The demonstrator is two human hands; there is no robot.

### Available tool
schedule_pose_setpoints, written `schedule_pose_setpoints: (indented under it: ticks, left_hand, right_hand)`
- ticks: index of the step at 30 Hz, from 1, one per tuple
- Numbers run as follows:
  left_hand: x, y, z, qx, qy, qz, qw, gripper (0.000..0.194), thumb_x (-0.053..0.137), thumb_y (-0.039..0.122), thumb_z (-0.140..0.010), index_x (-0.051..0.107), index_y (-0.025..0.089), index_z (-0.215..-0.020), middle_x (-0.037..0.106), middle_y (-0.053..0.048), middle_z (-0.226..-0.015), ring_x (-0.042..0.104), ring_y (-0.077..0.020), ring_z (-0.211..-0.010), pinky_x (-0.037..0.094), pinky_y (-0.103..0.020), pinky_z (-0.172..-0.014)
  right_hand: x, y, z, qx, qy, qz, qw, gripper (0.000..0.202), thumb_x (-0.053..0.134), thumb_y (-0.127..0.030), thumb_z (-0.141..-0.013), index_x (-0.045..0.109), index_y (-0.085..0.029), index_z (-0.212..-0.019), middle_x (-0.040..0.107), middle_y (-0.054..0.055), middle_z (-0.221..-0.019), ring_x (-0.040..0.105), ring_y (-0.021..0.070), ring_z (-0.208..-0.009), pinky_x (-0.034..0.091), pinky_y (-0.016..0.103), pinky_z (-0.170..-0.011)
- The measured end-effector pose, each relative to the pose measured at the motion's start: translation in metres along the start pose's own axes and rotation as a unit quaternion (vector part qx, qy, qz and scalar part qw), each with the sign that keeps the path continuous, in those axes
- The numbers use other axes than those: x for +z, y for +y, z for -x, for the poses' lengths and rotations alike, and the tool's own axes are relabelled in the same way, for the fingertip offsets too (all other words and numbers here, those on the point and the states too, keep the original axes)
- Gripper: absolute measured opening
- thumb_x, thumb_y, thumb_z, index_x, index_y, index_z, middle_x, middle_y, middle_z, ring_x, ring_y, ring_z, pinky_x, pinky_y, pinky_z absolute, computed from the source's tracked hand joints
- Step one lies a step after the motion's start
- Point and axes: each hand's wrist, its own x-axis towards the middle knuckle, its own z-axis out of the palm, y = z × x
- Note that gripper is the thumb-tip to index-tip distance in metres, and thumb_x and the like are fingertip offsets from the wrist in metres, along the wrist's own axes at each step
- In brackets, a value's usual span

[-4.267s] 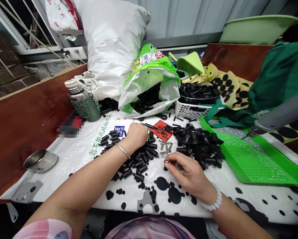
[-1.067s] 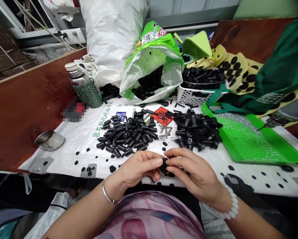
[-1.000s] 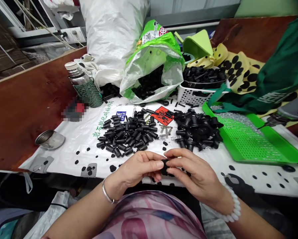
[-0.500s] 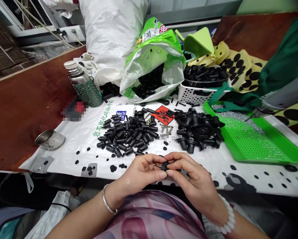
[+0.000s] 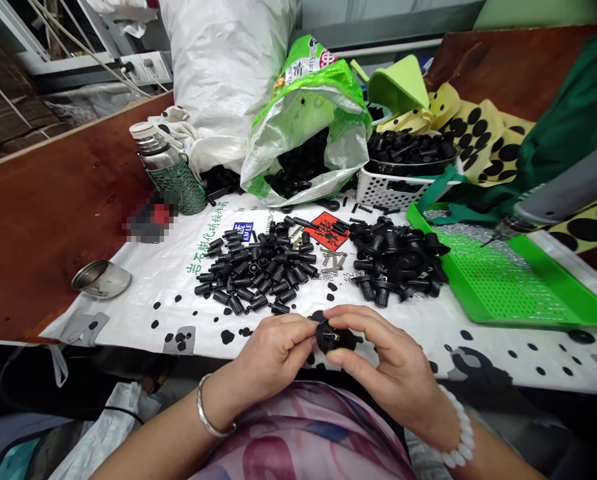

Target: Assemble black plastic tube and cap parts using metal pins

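Observation:
In front of my body, at the table's near edge, a black round plastic part is turned with its open face towards me. A small bright metal piece shows inside it. My right hand grips it between thumb and fingers from the right. At its left edge the thumb and fingers of my left hand are pinched together on it; their tips are partly hidden. Beyond my hands lie a heap of small black ribbed cylinders and a heap of black capped parts. Thin metal strips lie between the heaps.
A green tray with small shiny pieces is at the right, under an electric screwdriver. Behind stand a green-white bag of black parts and a white basket. Left are a flask and a metal cup.
The black part has been turned, so its round open face now shows towards me. My left fingers have closed more tightly, and my right fingers have spread wider around it.

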Motion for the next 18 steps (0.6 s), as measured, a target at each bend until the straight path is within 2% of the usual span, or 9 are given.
schedule_pose_setpoints:
  ticks: [3, 6, 11, 14, 18]
  left_hand:
    - [0.004, -0.002, 0.002, 0.022, 0.027, -0.035, 0.999, 0.023, 0.041, 0.015, -0.09, 0.064, 0.014, -0.085, 0.066, -0.007, -0.076, 0.059, -0.015, -0.068, 0.044, -0.024, -0.063]
    - [0.004, -0.003, 0.002, 0.035, 0.041, -0.046, 0.998, 0.023, 0.041, 0.015, -0.091, 0.063, 0.014, -0.088, 0.068, -0.008, -0.079, 0.061, -0.0149, -0.068, 0.045, -0.024, -0.063]
    - [0.005, -0.004, 0.002, 0.058, 0.071, -0.071, 0.993, 0.02, 0.043, 0.016, -0.09, 0.062, 0.014, -0.097, 0.069, -0.008, -0.081, 0.062, -0.0158, -0.071, 0.046, -0.025, -0.065]
    - [0.007, -0.004, 0.002, 0.055, 0.077, -0.05, 0.994, 0.022, 0.042, 0.015, -0.09, 0.064, 0.015, -0.091, 0.068, -0.007, -0.076, 0.061, -0.0142, -0.065, 0.045, -0.023, -0.061]
    - [0.011, -0.004, 0.001, 0.04, 0.098, -0.004, 0.994, 0.024, 0.041, 0.015, -0.089, 0.065, 0.016, -0.091, 0.066, -0.004, -0.068, 0.059, -0.0134, -0.06, 0.045, -0.023, -0.059]
  right_hand:
    - [0.006, -0.001, 0.002, 0.007, 0.023, 0.008, 1.0, 0.034, 0.067, -0.022, -0.077, 0.055, -0.019, -0.108, 0.064, 0.009, -0.101, 0.061, 0.0206, -0.097, 0.053, 0.034, -0.086]
    - [0.007, -0.002, 0.003, -0.005, 0.032, 0.009, 0.999, 0.032, 0.063, -0.015, -0.079, 0.053, -0.019, -0.109, 0.063, 0.009, -0.103, 0.06, 0.0199, -0.1, 0.052, 0.034, -0.088]
    - [0.001, -0.004, 0.002, -0.025, 0.023, 0.015, 0.999, 0.037, 0.062, -0.014, -0.079, 0.051, -0.019, -0.114, 0.063, 0.01, -0.106, 0.059, 0.0214, -0.102, 0.051, 0.037, -0.088]
    - [0.001, -0.006, 0.001, -0.051, 0.013, 0.016, 0.998, 0.038, 0.06, -0.013, -0.08, 0.05, -0.02, -0.116, 0.064, 0.01, -0.104, 0.06, 0.022, -0.101, 0.052, 0.037, -0.086]
    - [0.004, -0.011, 0.001, -0.079, 0.032, 0.025, 0.996, 0.038, 0.06, -0.012, -0.08, 0.051, -0.019, -0.116, 0.065, 0.01, -0.103, 0.061, 0.0228, -0.1, 0.052, 0.039, -0.086]
